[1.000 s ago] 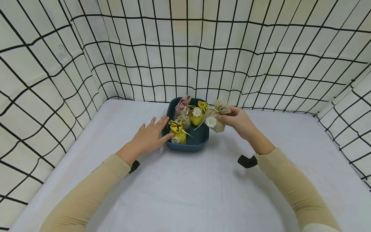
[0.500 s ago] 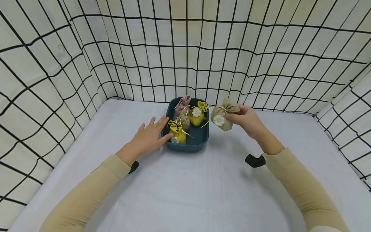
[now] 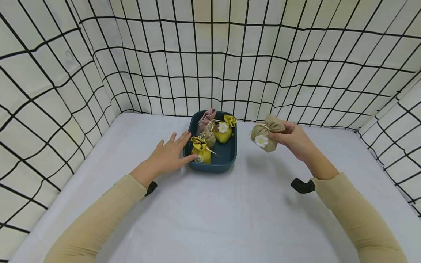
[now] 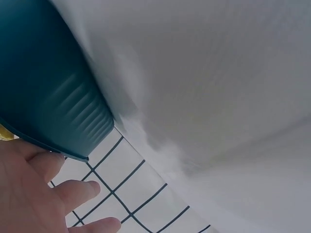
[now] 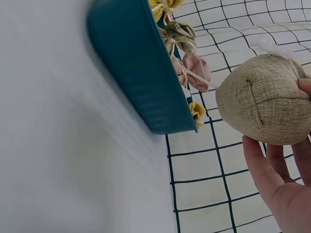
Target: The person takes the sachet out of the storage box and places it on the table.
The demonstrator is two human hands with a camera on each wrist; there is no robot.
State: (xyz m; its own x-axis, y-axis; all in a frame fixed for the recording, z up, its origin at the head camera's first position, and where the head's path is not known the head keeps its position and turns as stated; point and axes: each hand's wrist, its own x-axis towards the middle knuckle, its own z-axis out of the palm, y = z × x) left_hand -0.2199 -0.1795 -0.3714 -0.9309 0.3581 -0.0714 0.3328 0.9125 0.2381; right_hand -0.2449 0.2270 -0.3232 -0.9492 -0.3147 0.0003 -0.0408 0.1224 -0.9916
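Observation:
My right hand [image 3: 296, 140] pinches a beige drawstring sachet [image 3: 268, 134] with a white daisy on it, held above the table to the right of the basin. In the right wrist view the sachet's woven underside [image 5: 265, 102] shows between thumb and fingers. A dark blue plastic basin [image 3: 218, 168] holds several sachets: a yellow one [image 3: 223, 133] at the right, another yellow one [image 3: 205, 155] at the front, a beige one [image 3: 208, 138] and a pink one [image 3: 205, 118] behind. With fingers spread, my left hand [image 3: 169, 155] rests at the basin's left rim, its thumb by the front yellow sachet.
White cloth covers the table [image 3: 213, 215]. Black wire grid panels [image 3: 210, 62] backed with white sheeting stand along the back and both sides. Black wrist camera mounts [image 3: 302, 185] stick out at both sleeves.
My right hand has carried the beige sachet from beside the basin's right rim farther right, away from it. My left hand stays at the left rim.

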